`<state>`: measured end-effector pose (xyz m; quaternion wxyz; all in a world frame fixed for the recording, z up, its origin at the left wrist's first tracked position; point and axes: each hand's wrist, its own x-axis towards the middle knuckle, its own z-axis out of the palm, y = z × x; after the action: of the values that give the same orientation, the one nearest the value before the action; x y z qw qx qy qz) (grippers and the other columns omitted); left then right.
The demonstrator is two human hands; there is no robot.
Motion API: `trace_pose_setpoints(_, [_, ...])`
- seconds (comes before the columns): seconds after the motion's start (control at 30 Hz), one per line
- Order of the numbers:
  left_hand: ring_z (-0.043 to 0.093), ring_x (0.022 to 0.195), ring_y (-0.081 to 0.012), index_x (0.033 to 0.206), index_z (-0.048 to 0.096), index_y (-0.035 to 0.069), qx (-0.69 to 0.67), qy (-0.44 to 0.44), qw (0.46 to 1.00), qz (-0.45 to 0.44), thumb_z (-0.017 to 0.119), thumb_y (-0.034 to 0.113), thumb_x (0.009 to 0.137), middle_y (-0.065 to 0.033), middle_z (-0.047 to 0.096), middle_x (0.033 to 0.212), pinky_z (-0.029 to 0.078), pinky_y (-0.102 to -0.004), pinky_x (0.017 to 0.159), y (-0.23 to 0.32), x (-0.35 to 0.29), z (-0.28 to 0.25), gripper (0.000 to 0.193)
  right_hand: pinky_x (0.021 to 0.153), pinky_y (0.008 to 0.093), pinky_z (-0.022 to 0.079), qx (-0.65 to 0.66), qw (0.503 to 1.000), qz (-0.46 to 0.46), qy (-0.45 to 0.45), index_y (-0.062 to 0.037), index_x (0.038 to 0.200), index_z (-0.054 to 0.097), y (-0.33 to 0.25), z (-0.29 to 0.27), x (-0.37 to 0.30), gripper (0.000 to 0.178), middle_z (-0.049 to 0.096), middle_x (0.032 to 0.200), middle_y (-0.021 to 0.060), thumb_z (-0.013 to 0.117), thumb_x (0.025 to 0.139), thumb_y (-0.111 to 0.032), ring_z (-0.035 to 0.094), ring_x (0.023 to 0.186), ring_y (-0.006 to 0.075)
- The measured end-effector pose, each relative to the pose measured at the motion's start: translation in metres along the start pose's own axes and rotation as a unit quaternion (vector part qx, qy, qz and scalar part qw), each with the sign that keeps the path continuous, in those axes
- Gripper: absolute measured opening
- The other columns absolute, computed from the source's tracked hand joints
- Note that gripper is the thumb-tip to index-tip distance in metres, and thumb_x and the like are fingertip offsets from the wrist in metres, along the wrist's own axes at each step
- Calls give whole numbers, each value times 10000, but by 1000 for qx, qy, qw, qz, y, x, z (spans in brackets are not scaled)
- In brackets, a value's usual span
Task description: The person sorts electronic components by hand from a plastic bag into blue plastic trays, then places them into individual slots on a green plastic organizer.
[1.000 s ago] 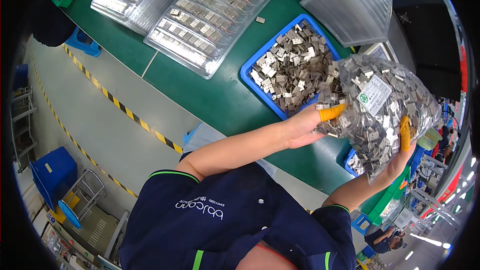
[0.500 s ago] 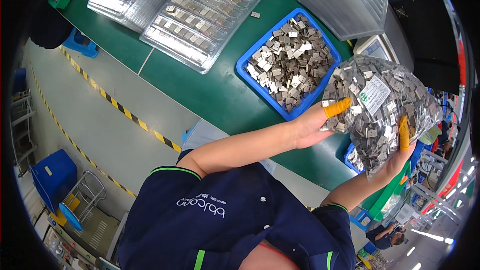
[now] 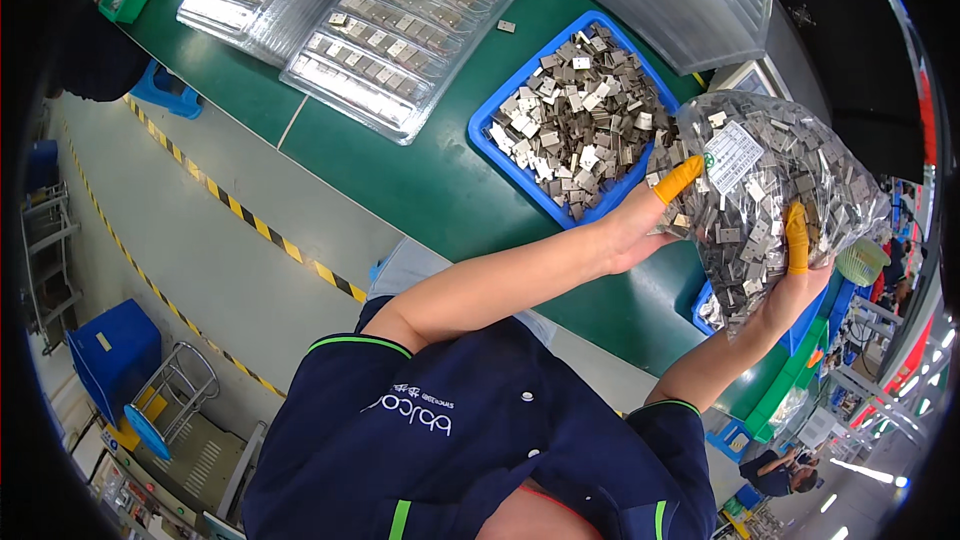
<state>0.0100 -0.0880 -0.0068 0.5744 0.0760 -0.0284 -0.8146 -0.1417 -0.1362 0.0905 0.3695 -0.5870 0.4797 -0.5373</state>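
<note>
A clear plastic bag [image 3: 745, 230] full of small flat metal pieces, with a white label on it, is held up between both hands over the right part of the table. My left hand [image 3: 637, 230] grips its left side, the thumb in a yellow finger cot pressed on the plastic; its other fingers are partly hidden behind the bag. My right hand [image 3: 800, 275] supports the right side, also with a yellow-covered thumb on the front. Just beyond my left hand, a blue tray [image 3: 517, 172] holds a heap of similar metal pieces, and the bag's left side overlaps its edge.
Clear blister trays [image 3: 400, 125] of metal parts lie at the far left on the green table [image 3: 400, 190]. One loose piece [image 3: 507, 27] lies near them. Stacked clear trays [image 3: 680, 10] and a scale [image 3: 752, 82] stand beyond the bag. A smaller blue tray [image 3: 700, 302] sits beneath it.
Both hands have raised the bag a little toward the far side, and it has tilted slightly. My grip on it stays the same.
</note>
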Motion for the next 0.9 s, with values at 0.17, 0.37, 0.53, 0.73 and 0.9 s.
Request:
trace_pose_setpoints(0.17, [453, 1145, -140, 1311, 380, 167, 36, 35, 999, -14, 534, 461, 854, 4, 469, 1268, 337, -400, 980, 5, -7, 5, 565, 827, 318, 509, 8, 1000, -18, 2, 82, 1148, 471, 0, -4, -2, 396, 581, 1065, 160, 597, 776, 41, 606, 915, 210])
trace_pose_setpoints(0.37, [474, 1129, -147, 1276, 412, 159, 73, 67, 994, -35, 536, 395, 875, 1, 488, 1239, 384, -408, 941, 5, -8, 3, 481, 830, 310, 507, -9, 999, -41, 1, 79, 1160, 466, 1, -24, 1, 386, 581, 1064, 157, 579, 801, -10, 608, 919, 204])
trace_pose_setpoints(0.53, [502, 1098, -140, 1252, 435, 126, 58, 19, 998, 2, 486, 294, 917, -16, 514, 1209, 414, -352, 920, 6, -7, 4, 378, 870, 320, 481, -31, 999, -34, 2, 78, 1175, 457, 1, -27, 1, 383, 566, 1097, 161, 547, 824, -46, 592, 963, 220])
trace_pose_setpoints(0.73, [484, 1120, -142, 1273, 408, 113, 57, 39, 998, 2, 467, 284, 924, -18, 499, 1229, 398, -339, 928, -6, -26, 2, 393, 839, 300, 491, 18, 999, -6, -38, 53, 1168, 454, 12, -34, -7, 382, 567, 1085, 141, 567, 811, -25, 603, 923, 187])
trace_pose_setpoints(0.9, [462, 1132, -131, 1271, 409, 87, 50, 83, 995, -12, 410, 170, 939, -29, 480, 1245, 371, -320, 949, -11, -48, 8, 343, 804, 292, 515, 47, 998, 3, -49, 41, 1174, 449, 17, -37, -16, 404, 572, 1060, 125, 589, 799, -16, 606, 900, 177])
